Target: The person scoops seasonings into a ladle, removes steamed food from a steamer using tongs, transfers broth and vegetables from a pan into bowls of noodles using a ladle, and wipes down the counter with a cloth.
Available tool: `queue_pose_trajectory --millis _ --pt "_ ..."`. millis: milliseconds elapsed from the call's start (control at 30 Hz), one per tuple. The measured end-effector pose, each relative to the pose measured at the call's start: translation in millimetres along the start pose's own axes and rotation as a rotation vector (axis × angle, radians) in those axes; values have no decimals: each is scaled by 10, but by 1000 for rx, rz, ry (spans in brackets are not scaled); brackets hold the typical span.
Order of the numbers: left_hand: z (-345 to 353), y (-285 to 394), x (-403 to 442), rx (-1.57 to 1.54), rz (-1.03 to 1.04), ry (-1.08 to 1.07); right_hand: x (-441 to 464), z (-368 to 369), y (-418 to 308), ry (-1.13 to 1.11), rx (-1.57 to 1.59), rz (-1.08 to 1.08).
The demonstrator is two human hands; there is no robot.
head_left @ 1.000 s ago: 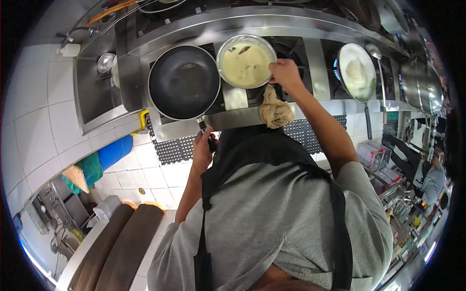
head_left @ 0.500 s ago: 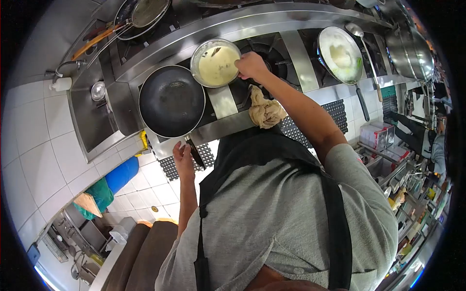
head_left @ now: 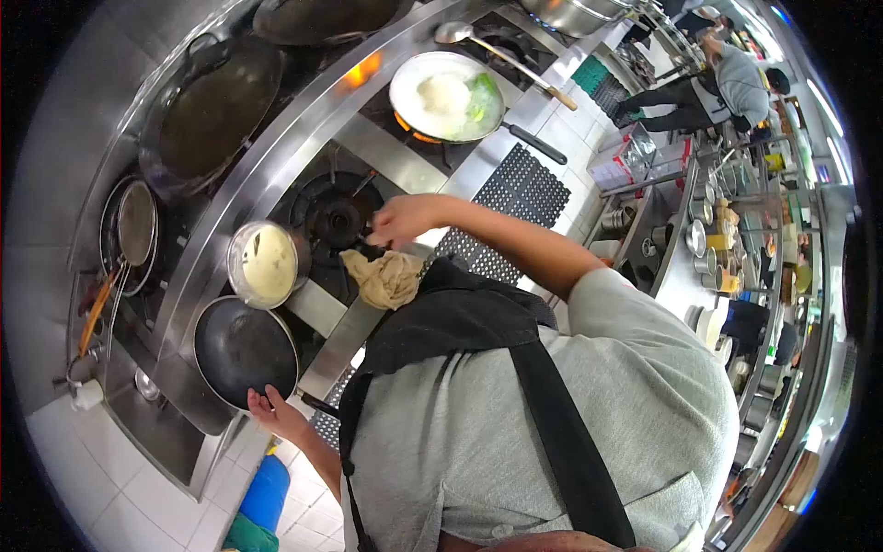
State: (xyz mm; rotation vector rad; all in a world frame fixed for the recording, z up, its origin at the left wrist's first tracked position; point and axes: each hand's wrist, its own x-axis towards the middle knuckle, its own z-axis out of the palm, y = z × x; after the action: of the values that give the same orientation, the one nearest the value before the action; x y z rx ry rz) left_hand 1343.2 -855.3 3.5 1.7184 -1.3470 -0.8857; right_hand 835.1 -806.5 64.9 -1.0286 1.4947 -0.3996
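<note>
My right hand (head_left: 405, 221) has its fingers curled together by the edge of a burner (head_left: 338, 221); what they hold, if anything, I cannot make out. Just below it a crumpled beige cloth (head_left: 386, 279) lies on the stove front. To the left stands a metal pot (head_left: 269, 264) of pale creamy liquid with dark bits, apart from that hand. My left hand (head_left: 276, 414) is open, fingers apart, at the near rim of a black frying pan (head_left: 244, 350); whether it touches the rim I cannot tell. The pan's black handle (head_left: 317, 403) points toward my apron.
A white-lined pan (head_left: 448, 97) with pale food and green pieces sits over a flame, its handle jutting forward. Beyond it lies a ladle (head_left: 506, 64). Left are a sink (head_left: 156, 437) and a strainer (head_left: 138, 224). A co-worker (head_left: 727, 87) stands far right.
My view has swung to the right. My right hand has come away from the creamy pot's rim. My left hand has moved from beside the frying pan's handle up to its rim.
</note>
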Motion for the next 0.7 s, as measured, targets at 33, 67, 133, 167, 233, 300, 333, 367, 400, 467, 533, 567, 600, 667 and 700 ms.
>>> queue_pose_trajectory --millis 33,67,133,167,233,300,333,367,400,467,533,567,600,667,700 --pt "104 182 -11 -62 16 -23 -299 -222 104 -10 57 -7" --pt "230 262 -34 -54 27 -30 -645 -459 170 51 150 73" --pt "513 380 -90 -110 132 -148 -1123 -1003 754 266 348 13" --pt "683 407 -128 -63 171 -259 -1446 -1270 910 399 422 -21" --pt "1162 702 -396 -141 85 -537 -1855 -1720 1534 741 468 -61" --pt "1701 995 -847 58 113 -783 -2175 -2180 2139 952 570 43" --pt "2014 1089 -1089 79 82 -941 -2274 -2356 2371 1029 539 67" --pt "2346 1168 -1354 143 137 -1063 -2344 -2535 2638 1101 507 93" --pt "2695 1238 -1633 210 187 -1185 -2323 -2851 3053 1122 277 167" --pt "3462 1238 -2181 118 201 -1376 -2271 -3210 3638 1102 79 230" --pt "4262 1046 -2573 156 -294 -1504 -2173 -3452 3723 1148 -147 220" --pt "4629 955 -2763 101 -500 -1407 -2107 -3563 3734 1173 -255 211" --pt "5017 835 -2887 41 -684 -1302 -2060 -3694 3776 1209 -365 202" --pt "5653 562 -2981 -122 -885 -1038 -1742 -4007 4459 1195 -508 197" --pt "5931 277 -2917 -291 -960 -939 -1753 -4025 4527 1182 -475 208"
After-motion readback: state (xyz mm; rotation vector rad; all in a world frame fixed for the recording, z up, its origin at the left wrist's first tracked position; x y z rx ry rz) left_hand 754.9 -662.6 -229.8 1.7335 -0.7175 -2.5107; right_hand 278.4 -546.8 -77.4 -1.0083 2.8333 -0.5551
